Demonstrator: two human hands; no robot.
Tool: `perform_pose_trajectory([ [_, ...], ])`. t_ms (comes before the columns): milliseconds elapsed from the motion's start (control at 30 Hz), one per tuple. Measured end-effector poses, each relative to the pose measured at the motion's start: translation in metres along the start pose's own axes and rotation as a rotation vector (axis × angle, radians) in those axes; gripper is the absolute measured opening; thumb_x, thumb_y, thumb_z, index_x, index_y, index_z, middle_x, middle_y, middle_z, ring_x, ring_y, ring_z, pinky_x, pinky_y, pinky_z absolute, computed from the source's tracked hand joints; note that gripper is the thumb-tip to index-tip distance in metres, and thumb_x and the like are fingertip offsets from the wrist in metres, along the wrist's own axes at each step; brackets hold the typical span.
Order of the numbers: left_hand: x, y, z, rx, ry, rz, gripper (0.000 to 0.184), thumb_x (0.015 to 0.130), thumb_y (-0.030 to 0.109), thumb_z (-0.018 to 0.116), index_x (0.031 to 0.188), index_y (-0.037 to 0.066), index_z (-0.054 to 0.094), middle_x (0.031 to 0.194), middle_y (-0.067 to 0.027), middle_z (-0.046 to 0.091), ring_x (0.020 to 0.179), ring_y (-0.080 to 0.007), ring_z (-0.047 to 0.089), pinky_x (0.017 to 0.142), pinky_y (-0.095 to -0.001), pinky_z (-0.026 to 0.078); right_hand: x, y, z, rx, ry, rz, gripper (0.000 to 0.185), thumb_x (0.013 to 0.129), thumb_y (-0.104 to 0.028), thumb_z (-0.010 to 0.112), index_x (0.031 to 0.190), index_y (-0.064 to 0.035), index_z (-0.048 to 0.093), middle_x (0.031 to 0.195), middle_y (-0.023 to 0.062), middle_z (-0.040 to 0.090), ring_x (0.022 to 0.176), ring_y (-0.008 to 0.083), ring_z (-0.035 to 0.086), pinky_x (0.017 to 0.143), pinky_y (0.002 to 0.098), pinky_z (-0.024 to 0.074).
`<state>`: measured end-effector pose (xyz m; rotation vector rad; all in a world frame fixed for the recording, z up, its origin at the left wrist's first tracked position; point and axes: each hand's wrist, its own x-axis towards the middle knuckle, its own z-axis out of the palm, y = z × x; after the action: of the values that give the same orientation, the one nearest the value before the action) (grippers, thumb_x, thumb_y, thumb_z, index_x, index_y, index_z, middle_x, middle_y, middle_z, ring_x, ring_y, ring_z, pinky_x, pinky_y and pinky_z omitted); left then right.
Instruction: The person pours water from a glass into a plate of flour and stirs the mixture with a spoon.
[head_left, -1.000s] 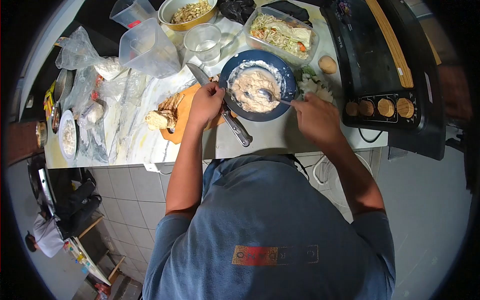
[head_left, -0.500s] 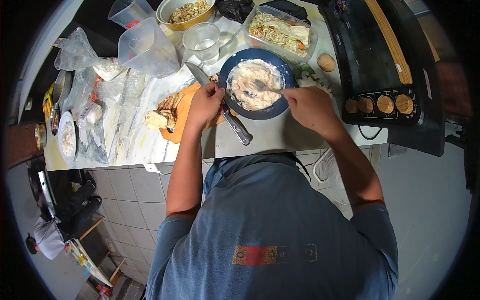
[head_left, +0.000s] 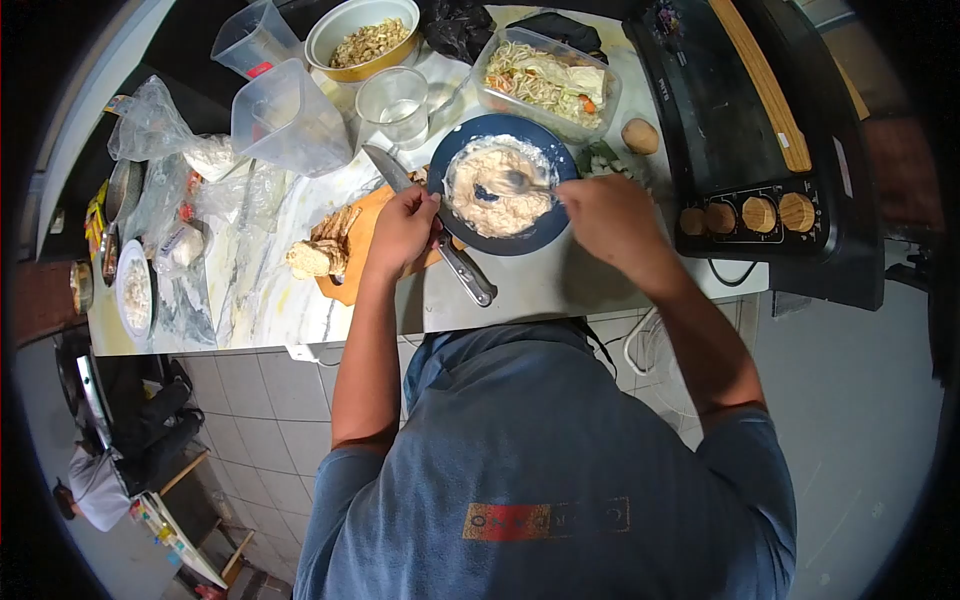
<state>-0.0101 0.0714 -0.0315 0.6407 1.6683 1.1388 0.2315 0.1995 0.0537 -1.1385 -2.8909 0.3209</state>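
Observation:
A dark blue bowl (head_left: 512,244) holds a pale, thick, wet mixture (head_left: 485,215). My left hand (head_left: 402,232) is closed at the bowl's left rim, thumb and fingers pinching it. In my right hand (head_left: 612,218) is the handle of a metal spoon (head_left: 518,182), its head down in the mixture. A kitchen knife (head_left: 465,278) lies under my left hand, across an orange cutting board (head_left: 372,222). Sliced brownish food (head_left: 318,258) rests on the board's left side.
Behind the bowl stand a container of shredded vegetables (head_left: 545,85), a clear cup (head_left: 393,105) and a pot of chopped food (head_left: 365,45). An egg (head_left: 640,136) lies near the black oven (head_left: 760,215). Plastic bags (head_left: 240,190) and a white plate (head_left: 135,290) sit left.
The spoon has moved within the mixture, exposing a dark patch of the bowl's bottom. My right hand has shifted slightly. The whole view has tilted a little, so the counter appears lower.

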Motion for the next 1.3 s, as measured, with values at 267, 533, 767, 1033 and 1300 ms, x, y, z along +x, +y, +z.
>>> perform_pose_trajectory([
  [267,0.001,-0.008,0.001,-0.02,0.009,-0.023,0.025,0.101,0.016,0.054,0.08,0.002,0.052,0.064,-0.005,0.056,0.047,-0.0125,0.051,0.046,-0.0292,0.041,-0.012,0.001,-0.012,0.024,-0.062,0.0,0.014,0.081,-0.013,0.057,0.077,-0.0075,0.069,0.078,0.0167,0.069,0.082,0.037,0.069,0.072,0.0497,0.0537],
  [533,0.002,-0.012,0.001,-0.028,0.004,0.011,0.024,0.102,0.017,0.054,0.083,0.002,0.053,0.062,-0.0054,0.055,0.047,-0.0133,0.052,0.045,-0.0292,0.041,-0.019,-0.005,-0.015,0.063,-0.087,-0.055,0.018,0.082,-0.01,0.053,0.08,-0.0048,0.07,0.078,0.0187,0.068,0.08,0.0385,0.068,0.073,0.0496,0.054],
  [767,0.003,-0.01,0.001,-0.005,0.018,-0.003,0.025,0.102,0.018,0.054,0.083,0.002,0.053,0.063,-0.0052,0.055,0.045,-0.0127,0.051,0.044,-0.0286,0.04,-0.01,-0.006,0.009,0.078,0.035,-0.045,0.017,0.089,-0.016,0.057,0.09,-0.0124,0.073,0.077,0.0154,0.068,0.078,0.0382,0.066,0.069,0.0494,0.0515],
  [1033,0.001,-0.006,-0.001,0.02,0.005,-0.053,0.024,0.102,0.022,0.055,0.084,0.006,0.053,0.063,-0.0032,0.056,0.047,-0.012,0.053,0.047,-0.0271,0.039,0.0,-0.01,0.029,0.136,0.126,-0.013,0.013,0.08,-0.011,0.056,0.073,-0.0087,0.066,0.075,0.0156,0.067,0.079,0.0377,0.067,0.069,0.0486,0.0527],
  [1300,0.004,-0.011,-0.004,0.009,-0.033,-0.006,0.024,0.102,0.023,0.056,0.085,0.007,0.053,0.065,-0.0022,0.057,0.048,-0.0111,0.053,0.046,-0.0261,0.038,0.019,0.005,0.023,0.011,0.061,0.055,0.017,0.09,-0.02,0.058,0.093,-0.0155,0.074,0.083,0.0142,0.07,0.08,0.0384,0.066,0.071,0.0482,0.0525],
])
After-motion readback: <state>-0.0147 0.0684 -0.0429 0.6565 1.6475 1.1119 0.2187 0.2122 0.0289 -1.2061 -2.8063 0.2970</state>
